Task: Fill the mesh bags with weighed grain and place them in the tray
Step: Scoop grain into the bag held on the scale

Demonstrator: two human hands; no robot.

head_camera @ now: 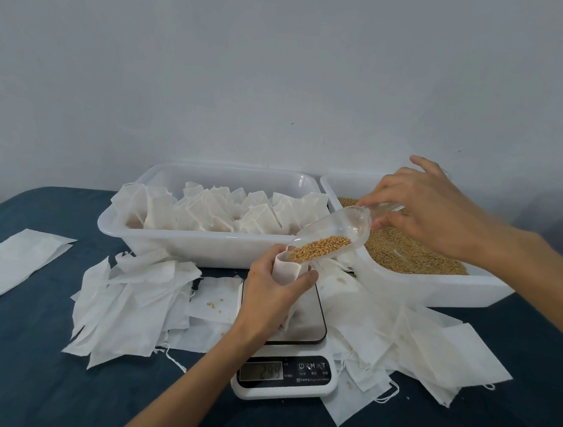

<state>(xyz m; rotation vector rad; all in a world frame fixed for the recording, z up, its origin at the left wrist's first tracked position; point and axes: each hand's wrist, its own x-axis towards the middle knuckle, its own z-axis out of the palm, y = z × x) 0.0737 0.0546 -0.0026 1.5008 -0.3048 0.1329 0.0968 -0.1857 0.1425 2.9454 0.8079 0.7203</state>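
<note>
My left hand (269, 294) grips a white mesh bag (286, 268) upright on the scale (285, 357), its mouth held open. My right hand (430, 207) pinches the handle of a clear plastic scoop (333, 235) tilted down to the left, its lip at the bag's mouth. Golden grain (319, 247) lies in the scoop's lower end. The scale's display (260, 372) is lit with blurred digits. Behind stands a white tray (184, 243) holding several filled bags (220, 212). At the right a white tray (435, 287) holds loose grain (410, 252).
Several empty mesh bags lie in heaps left (134, 299) and right (407, 342) of the scale on the dark blue table cover (28, 379). A flat white sheet (9, 271) lies at the far left. A few spilled grains (215, 302) dot a bag beside the scale.
</note>
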